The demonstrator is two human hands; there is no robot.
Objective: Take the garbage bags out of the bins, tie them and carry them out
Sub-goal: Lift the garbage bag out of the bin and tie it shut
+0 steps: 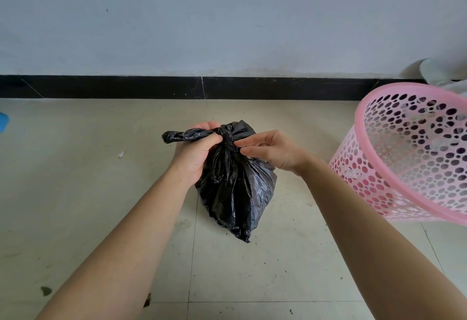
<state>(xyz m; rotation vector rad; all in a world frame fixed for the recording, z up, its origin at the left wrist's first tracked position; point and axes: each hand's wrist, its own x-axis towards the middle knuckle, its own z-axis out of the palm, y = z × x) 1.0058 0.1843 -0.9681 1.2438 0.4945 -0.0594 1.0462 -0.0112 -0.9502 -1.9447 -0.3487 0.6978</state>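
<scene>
A black garbage bag (236, 193) stands on the tiled floor in the middle of the view, its neck gathered into a knot at the top. My left hand (195, 150) grips one twisted end of the bag, which sticks out to the left. My right hand (270, 151) pinches the knot from the right with thumb and fingertips. A pink perforated bin (394, 168) stands to the right, tilted in the wide view, with no bag in it.
A pale wall with a black skirting board (151, 87) runs across behind the bag. Small scraps and dirt spots lie on the tiles. A blue object (3, 121) shows at the left edge, and something pale (439, 72) sits behind the bin.
</scene>
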